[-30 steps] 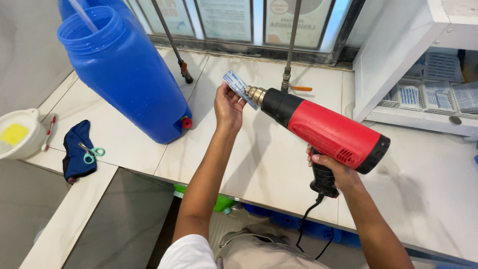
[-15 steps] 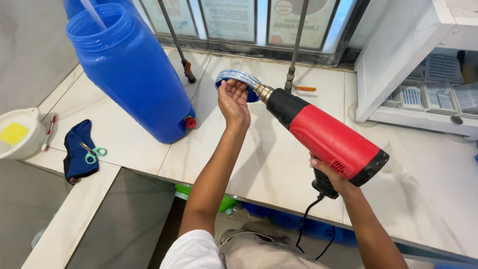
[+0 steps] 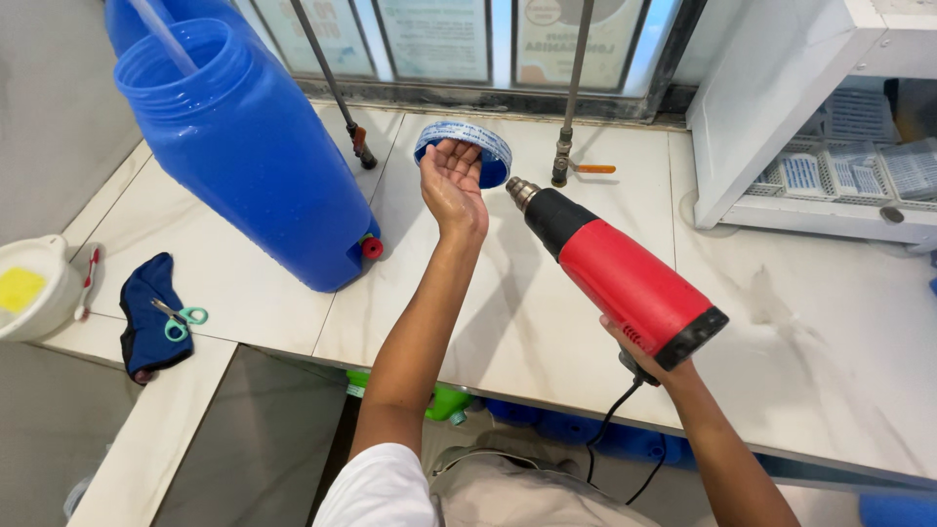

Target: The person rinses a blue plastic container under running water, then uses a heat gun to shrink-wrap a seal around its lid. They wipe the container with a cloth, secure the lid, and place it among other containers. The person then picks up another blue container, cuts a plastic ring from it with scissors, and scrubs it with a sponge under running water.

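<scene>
Blue cap [image 3: 467, 146] pinched in raised left hand [image 3: 451, 183]; right hand [image 3: 646, 353] grip closed on heat gun [image 3: 625, 278].

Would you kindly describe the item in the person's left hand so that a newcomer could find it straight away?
Start at the big blue container on the white counter. Just right of it, the left hand holds up a round blue cap by the red heat gun. It alone is a shallow ring wrapped in a pale printed band.
</scene>
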